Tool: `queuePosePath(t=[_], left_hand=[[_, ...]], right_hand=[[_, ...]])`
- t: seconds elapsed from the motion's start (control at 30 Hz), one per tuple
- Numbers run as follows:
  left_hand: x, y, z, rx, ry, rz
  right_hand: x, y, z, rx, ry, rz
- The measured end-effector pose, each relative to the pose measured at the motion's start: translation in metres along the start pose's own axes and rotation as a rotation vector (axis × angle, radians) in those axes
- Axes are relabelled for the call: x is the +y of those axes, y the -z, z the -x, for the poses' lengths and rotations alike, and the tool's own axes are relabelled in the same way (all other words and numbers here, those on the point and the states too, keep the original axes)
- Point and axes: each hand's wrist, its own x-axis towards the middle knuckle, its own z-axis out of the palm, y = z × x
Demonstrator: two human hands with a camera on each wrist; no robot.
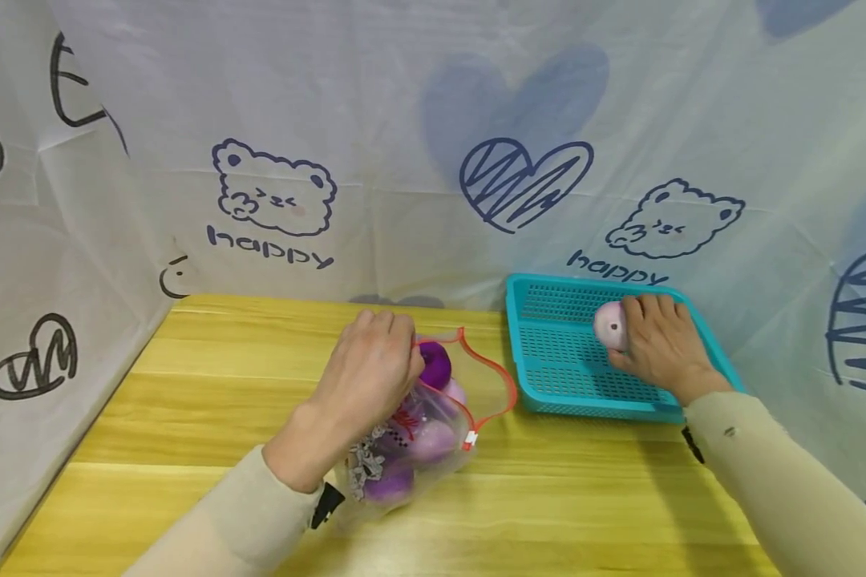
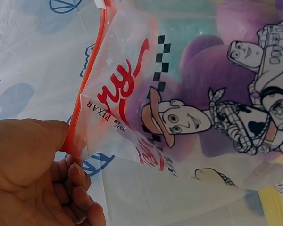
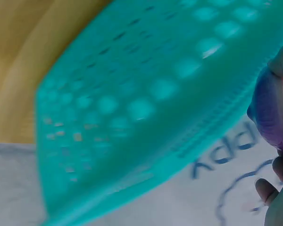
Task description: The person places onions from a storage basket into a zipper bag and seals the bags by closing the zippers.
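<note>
My left hand (image 1: 366, 365) pinches the red zip edge of a clear zip bag (image 1: 443, 473) printed with cartoon figures; in the left wrist view the thumb presses on that red strip (image 2: 79, 115). Its mouth gapes toward the right. Several purple and pink rounded things lie inside, among them a dark purple one (image 1: 435, 365) near the mouth; their kind is unclear through the plastic. Over the turquoise basket (image 1: 548, 398), my right hand (image 1: 660, 340) grips a pale pink round thing (image 1: 609, 324) with a small dark dot. The right wrist view shows this pink-purple thing (image 3: 270, 110) between thumb and fingers.
The basket has low perforated walls and stands at the back right of the yellow wood-grain table (image 1: 563, 497). Behind it hangs a white cloth (image 1: 390, 160) with bear and heart drawings. A white slider (image 1: 470, 439) sits on the bag's zip.
</note>
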Motion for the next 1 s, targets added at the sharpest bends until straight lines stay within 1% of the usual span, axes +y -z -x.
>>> queuePosePath(t=[0.17, 0.27, 0.37, 0.5, 0.63, 0.83, 0.97, 1.0], left_hand=[[-0.001, 0.002, -0.001, -0.003, 0.0, -0.006], [-0.002, 0.003, -0.002, -0.001, 0.001, -0.004], [-0.002, 0.004, -0.003, -0.001, 0.004, -0.006], [-0.002, 0.005, -0.004, -0.003, 0.005, -0.034], [-0.002, 0.006, -0.004, 0.007, -0.005, -0.071], [-0.001, 0.01, -0.005, 0.032, -0.028, -0.092], [0.001, 0.013, -0.006, 0.048, -0.023, -0.083], [0.001, 0.013, -0.006, 0.051, -0.023, -0.081]], right_hand=[[-0.024, 0.024, -0.011, 0.067, 0.055, -0.018], [-0.039, 0.036, -0.016, 0.113, 0.09, -0.05], [-0.054, 0.047, -0.019, 0.179, 0.136, -0.094], [-0.081, 0.063, -0.022, 0.267, 0.221, -0.145], [-0.113, 0.08, -0.024, 0.333, 0.311, -0.195], [-0.152, 0.101, -0.027, 0.329, 0.456, -0.262], [-0.173, 0.108, -0.03, 0.307, 0.572, -0.32], [-0.177, 0.109, -0.03, 0.289, 0.596, -0.333]])
